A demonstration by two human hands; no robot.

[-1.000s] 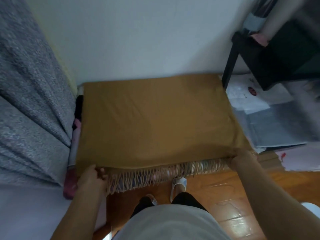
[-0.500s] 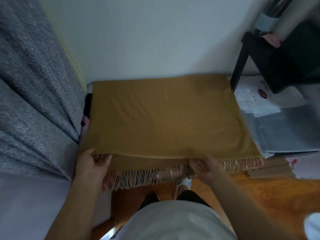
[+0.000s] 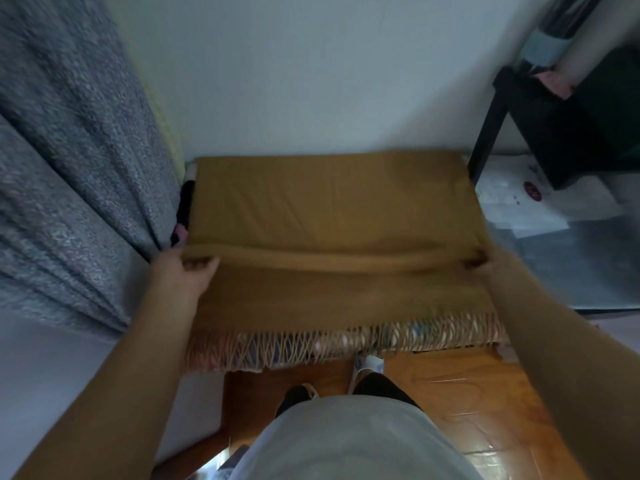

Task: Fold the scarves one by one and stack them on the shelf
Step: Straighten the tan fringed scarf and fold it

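Two hands pinch the scarf [image 3: 332, 216]: left hand [image 3: 187, 271] at its left edge, right hand [image 3: 491, 268] at its right, both on the raised fold. I judge it soft, light, limp; its fringe overhangs the surface's near edge.

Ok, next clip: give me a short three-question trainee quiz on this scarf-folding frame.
1. True or false: both hands grip the mustard scarf.
2. Multiple choice: the fringe lies A) against the wall, B) at the edge nearest the person, C) under the grey curtain.
3. Where on the scarf do the left hand and right hand hold?

Key: 1 true. 2 B. 3 At the two ends of a raised fold running across the scarf, left hand at its left end, right hand at its right end.
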